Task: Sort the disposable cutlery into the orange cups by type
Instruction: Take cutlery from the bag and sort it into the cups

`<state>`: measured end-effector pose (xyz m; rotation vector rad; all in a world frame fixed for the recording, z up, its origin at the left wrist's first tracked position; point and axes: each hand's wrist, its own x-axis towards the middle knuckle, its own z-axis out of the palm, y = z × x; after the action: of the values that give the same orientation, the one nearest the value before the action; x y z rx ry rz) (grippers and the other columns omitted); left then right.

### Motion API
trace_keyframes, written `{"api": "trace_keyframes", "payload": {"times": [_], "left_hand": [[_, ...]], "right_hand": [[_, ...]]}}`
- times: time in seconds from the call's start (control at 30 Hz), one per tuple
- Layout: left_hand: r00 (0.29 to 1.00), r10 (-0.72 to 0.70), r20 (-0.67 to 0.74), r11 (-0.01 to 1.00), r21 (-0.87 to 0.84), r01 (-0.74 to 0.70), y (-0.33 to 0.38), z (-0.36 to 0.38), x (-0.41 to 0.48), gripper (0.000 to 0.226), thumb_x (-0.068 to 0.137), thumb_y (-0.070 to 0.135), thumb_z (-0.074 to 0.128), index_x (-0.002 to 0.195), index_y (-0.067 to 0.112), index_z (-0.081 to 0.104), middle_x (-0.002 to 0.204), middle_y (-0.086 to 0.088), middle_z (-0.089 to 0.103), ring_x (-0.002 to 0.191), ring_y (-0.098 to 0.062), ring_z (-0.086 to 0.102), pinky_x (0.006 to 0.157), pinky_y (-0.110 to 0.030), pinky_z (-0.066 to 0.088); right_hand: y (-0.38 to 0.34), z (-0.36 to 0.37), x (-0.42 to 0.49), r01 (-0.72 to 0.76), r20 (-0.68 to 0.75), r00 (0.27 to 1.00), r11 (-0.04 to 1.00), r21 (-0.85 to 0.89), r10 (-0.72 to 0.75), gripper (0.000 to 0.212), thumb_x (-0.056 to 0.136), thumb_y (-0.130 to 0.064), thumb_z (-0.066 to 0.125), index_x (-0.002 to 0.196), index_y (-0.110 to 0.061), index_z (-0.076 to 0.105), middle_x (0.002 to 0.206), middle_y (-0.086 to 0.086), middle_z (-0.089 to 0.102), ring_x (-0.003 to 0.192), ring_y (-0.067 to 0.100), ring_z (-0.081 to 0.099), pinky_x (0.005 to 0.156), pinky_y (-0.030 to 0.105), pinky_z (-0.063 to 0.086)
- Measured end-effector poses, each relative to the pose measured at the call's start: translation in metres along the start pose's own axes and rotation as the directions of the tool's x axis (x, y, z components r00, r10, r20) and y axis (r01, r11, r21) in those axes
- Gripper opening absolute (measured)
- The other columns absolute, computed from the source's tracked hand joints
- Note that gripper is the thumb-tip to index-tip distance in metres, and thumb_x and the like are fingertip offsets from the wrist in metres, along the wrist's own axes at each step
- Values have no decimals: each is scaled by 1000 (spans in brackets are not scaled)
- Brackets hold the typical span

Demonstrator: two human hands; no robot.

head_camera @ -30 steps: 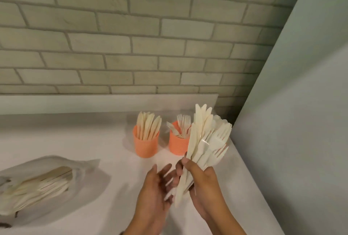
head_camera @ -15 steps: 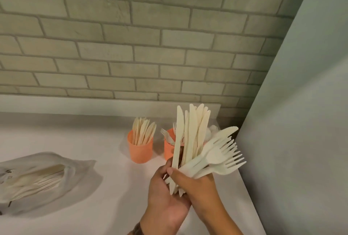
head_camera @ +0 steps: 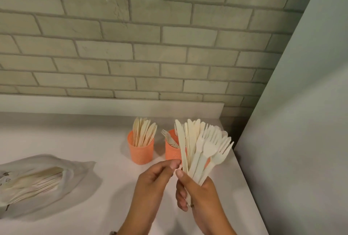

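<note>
My right hand (head_camera: pixel 199 195) grips a fanned bundle of cream disposable knives and forks (head_camera: pixel 199 146), held upright in front of the cups. My left hand (head_camera: pixel 154 182) is beside it, thumb and fingertips pinched at the leftmost knife's handle; I cannot tell whether they grip it. Two orange cups stand on the white counter: the left cup (head_camera: pixel 140 150) holds several knives, the right cup (head_camera: pixel 172 151) holds forks and is partly hidden behind the bundle.
A clear plastic bag (head_camera: pixel 37 180) with more cutlery lies on the counter (head_camera: pixel 84 140) at the left. A brick wall rises behind the counter. A grey panel (head_camera: pixel 291 140) borders the counter's right edge.
The bundle has closed from a wide spread into a tighter fan. My left hand has come off the bundle's base and now pinches at the leftmost knife.
</note>
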<state>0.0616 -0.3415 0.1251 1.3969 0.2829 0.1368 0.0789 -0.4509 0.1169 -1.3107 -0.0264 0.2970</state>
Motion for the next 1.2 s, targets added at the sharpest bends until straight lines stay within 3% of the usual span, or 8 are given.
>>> {"api": "trace_keyframes", "payload": {"times": [0.2,0.3,0.43,0.6,0.83,0.97,1.03,1.2], "left_hand": [[971,237,-27,938,267,-221,-6,-1,-8,30,60,20,85,78,31,64,80,13,68,71,-6,60,67,-11,47],[970,240,-32,921,324,-217,-14,5,-9,36,54,24,87,79,36,64,80,16,65,71,-3,58,64,-9,46],[988,146,-56,964,231,-130,-18,4,-3,35,53,6,87,75,25,68,68,10,65,60,-4,56,60,-12,49],[998,47,-41,989,145,-40,-19,-1,2,26,57,2,84,76,15,72,64,2,69,60,-6,61,61,-16,53],[999,28,18,989,142,-30,-15,-2,4,15,68,5,78,72,19,77,71,-4,73,65,-12,65,58,-13,50],[998,1,58,981,192,-12,-13,-3,11,10,68,9,79,73,18,77,75,-9,73,75,-26,69,66,-30,58],[995,-19,96,979,203,-1,-10,-4,14,8,69,11,78,75,16,77,78,-11,74,79,-31,70,76,-37,59],[975,-50,218,991,135,20,2,-1,18,14,81,6,66,92,7,75,88,-5,76,82,-17,72,68,-17,53]], "right_hand": [[17,5,-1,-148,-122,984,974,-171,128,12,73,-16,60,79,-5,55,51,12,49,29,16,37,37,18,26],[27,5,-6,-174,-110,982,958,-227,152,15,87,0,47,78,-11,53,61,16,58,27,13,35,35,16,24],[30,3,-6,-171,-112,983,949,-264,146,16,82,3,50,80,-13,55,37,-2,50,27,12,36,33,14,26],[27,1,-2,-160,-127,984,933,-322,125,21,69,-15,67,87,-24,63,56,-1,64,35,10,47,34,17,32],[32,-6,-1,-67,-101,994,935,-347,33,58,43,-48,72,98,-30,67,67,-7,69,45,-1,55,43,10,38],[36,-10,2,-51,-61,998,937,-346,31,64,42,-45,79,103,-32,65,81,-10,74,60,2,62,54,15,46],[35,-11,2,-58,-50,998,943,-329,44,66,41,-42,81,104,-30,63,69,-13,70,52,0,58,48,14,42],[29,-18,1,-116,-24,993,991,-66,115,52,64,-48,75,99,-13,61,49,4,51,36,15,42,35,18,29]]}}
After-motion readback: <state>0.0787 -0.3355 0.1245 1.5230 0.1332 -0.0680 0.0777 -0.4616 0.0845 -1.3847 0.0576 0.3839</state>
